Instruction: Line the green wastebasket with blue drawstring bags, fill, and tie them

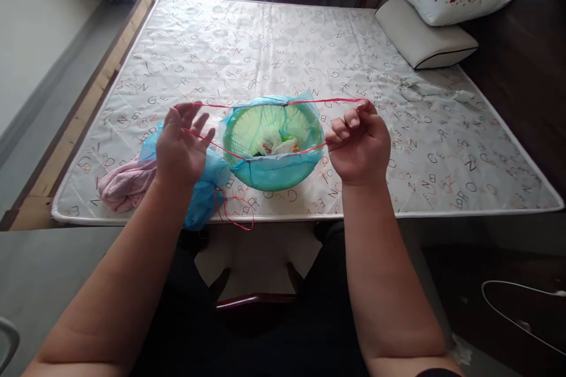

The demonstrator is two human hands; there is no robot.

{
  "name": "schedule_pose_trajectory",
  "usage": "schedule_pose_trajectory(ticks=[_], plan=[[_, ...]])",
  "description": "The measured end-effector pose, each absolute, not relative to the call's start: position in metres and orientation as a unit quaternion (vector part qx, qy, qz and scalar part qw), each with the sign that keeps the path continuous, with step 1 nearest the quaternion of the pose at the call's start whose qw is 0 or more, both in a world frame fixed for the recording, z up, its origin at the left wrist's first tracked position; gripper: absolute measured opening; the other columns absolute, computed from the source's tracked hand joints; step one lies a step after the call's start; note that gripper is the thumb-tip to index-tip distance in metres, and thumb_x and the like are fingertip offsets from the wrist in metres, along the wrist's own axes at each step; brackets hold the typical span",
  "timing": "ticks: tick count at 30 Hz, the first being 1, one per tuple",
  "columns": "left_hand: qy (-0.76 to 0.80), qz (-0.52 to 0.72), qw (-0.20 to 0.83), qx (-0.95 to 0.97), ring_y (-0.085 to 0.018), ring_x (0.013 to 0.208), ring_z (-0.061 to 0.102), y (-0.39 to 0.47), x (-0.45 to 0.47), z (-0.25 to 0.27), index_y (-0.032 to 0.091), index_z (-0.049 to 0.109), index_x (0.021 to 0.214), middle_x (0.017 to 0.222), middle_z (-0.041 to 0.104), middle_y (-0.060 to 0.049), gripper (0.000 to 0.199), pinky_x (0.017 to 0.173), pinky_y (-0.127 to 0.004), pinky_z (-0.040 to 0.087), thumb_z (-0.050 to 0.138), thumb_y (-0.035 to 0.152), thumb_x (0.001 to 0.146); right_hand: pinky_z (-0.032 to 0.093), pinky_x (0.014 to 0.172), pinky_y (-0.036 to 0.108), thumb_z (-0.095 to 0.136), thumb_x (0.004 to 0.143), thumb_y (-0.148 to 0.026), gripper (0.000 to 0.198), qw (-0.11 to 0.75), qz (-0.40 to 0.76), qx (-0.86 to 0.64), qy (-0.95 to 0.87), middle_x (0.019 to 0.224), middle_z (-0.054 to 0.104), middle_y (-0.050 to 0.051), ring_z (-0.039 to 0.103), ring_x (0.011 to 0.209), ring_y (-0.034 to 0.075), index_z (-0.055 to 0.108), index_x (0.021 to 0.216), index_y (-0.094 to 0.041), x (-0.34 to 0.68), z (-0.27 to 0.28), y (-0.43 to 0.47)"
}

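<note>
A green wastebasket (245, 121) stands near the front edge of the mattress, lined with a thin blue drawstring garbage bag (283, 172). Crumpled wrappers and tissue (283, 144) lie inside it. A red drawstring (316, 101) runs out from both sides of the bag's rim, pulled taut between my hands. On the left, the string loops round the partly spread fingers of my left hand (183, 144), which holds it stretched. My right hand (360, 141) has its fingers curled on the other loop, to the right of the wastebasket.
Beside my left forearm lie a pink cloth (126, 185) and more blue plastic bags (207, 188) with a loose red string (239, 209). The letter-printed mattress (442, 147) carries two pillows (424, 35) at the far right. A chair (256, 300) is below the near edge.
</note>
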State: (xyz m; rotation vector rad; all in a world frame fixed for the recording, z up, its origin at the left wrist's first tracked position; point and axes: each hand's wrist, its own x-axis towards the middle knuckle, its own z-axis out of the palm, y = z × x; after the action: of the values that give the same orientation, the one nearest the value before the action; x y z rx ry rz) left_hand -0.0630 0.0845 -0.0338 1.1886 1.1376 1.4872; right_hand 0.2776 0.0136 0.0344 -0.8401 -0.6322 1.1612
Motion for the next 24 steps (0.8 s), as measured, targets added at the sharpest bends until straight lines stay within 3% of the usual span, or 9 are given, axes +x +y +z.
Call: schedule_pose_trajectory(ticks=[3,6,11,13,15,17,19,21,24], plan=[[0.424,0.598,0.43,0.528,-0.03,0.138,0.067,0.081,-0.065,-0.008,0.039,0.063,0.14,0.156,0.064,-0.009,0.056,0.09,-0.042,0.066,0.05,0.082,0.107,0.048,0.062,0.023,0.069,0.098,-0.034,0.003,0.712,0.463,-0.414,-0.327,0.086,0.062,-0.001,0.064,0.077,0.013,0.068,0.095,-0.031,0.279,0.038,0.016],[0.401,0.584,0.409,0.575,-0.029,0.134,0.07,0.074,-0.064,0.014,0.044,0.057,0.151,0.148,0.069,-0.008,0.061,0.09,-0.043,0.066,0.044,0.084,0.107,0.053,0.074,0.026,0.064,0.101,-0.045,0.018,0.727,0.391,-0.407,-0.391,0.117,0.072,0.001,0.073,0.113,0.02,0.075,0.113,-0.036,0.278,0.035,0.018],[0.404,0.566,0.364,0.62,-0.029,0.118,0.078,0.061,-0.05,0.038,0.043,0.061,0.149,0.122,0.077,-0.006,0.058,0.086,-0.041,0.065,0.058,0.08,0.105,0.056,0.099,0.038,0.061,0.106,-0.042,0.024,0.752,0.303,-0.352,-0.467,0.152,0.064,-0.006,0.053,0.157,0.027,0.077,0.123,-0.042,0.255,0.045,0.013],[0.398,0.571,0.36,0.62,-0.028,0.117,0.079,0.055,-0.04,0.044,0.04,0.062,0.148,0.115,0.078,-0.005,0.055,0.087,-0.041,0.065,0.06,0.076,0.107,0.057,0.108,0.042,0.062,0.107,-0.036,0.021,0.757,0.322,-0.329,-0.464,0.149,0.068,-0.005,0.056,0.155,0.025,0.078,0.12,-0.04,0.242,0.056,0.008],[0.391,0.576,0.365,0.618,-0.026,0.114,0.079,0.05,-0.028,0.049,0.037,0.062,0.148,0.107,0.078,-0.005,0.052,0.087,-0.039,0.064,0.057,0.072,0.11,0.06,0.108,0.041,0.067,0.106,-0.033,0.017,0.753,0.36,-0.314,-0.452,0.129,0.075,-0.003,0.071,0.133,0.02,0.078,0.116,-0.04,0.231,0.065,0.002],[0.387,0.576,0.377,0.614,-0.022,0.102,0.08,0.046,-0.016,0.052,0.034,0.064,0.143,0.093,0.075,-0.003,0.045,0.083,-0.036,0.063,0.055,0.066,0.114,0.066,0.093,0.035,0.069,0.106,-0.036,0.016,0.726,0.401,-0.325,-0.454,0.106,0.075,-0.002,0.075,0.097,0.015,0.079,0.118,-0.04,0.222,0.072,-0.005],[0.384,0.561,0.409,0.608,-0.019,0.077,0.075,0.041,-0.004,0.054,0.03,0.068,0.131,0.075,0.063,0.0,0.034,0.072,-0.034,0.062,0.054,0.058,0.115,0.065,0.074,0.028,0.067,0.107,-0.039,0.02,0.679,0.435,-0.354,-0.474,0.1,0.075,-0.002,0.07,0.083,0.013,0.079,0.124,-0.039,0.216,0.075,-0.01],[0.379,0.524,0.464,0.605,-0.015,0.053,0.06,0.036,0.008,0.053,0.027,0.07,0.113,0.062,0.048,0.003,0.026,0.056,-0.031,0.056,0.056,0.049,0.114,0.064,0.072,0.026,0.068,0.106,-0.037,0.024,0.635,0.46,-0.372,-0.498,0.11,0.078,-0.002,0.071,0.093,0.015,0.08,0.126,-0.038,0.214,0.075,-0.012],[0.367,0.437,0.549,0.61,-0.013,0.042,0.04,0.029,0.021,0.049,0.024,0.064,0.088,0.056,0.037,0.003,0.028,0.04,-0.029,0.04,0.062,0.045,0.108,0.067,0.092,0.033,0.077,0.097,-0.028,0.029,0.554,0.497,-0.37,-0.556,0.131,0.078,-0.001,0.071,0.125,0.022,0.081,0.125,-0.035,0.215,0.07,-0.008]])
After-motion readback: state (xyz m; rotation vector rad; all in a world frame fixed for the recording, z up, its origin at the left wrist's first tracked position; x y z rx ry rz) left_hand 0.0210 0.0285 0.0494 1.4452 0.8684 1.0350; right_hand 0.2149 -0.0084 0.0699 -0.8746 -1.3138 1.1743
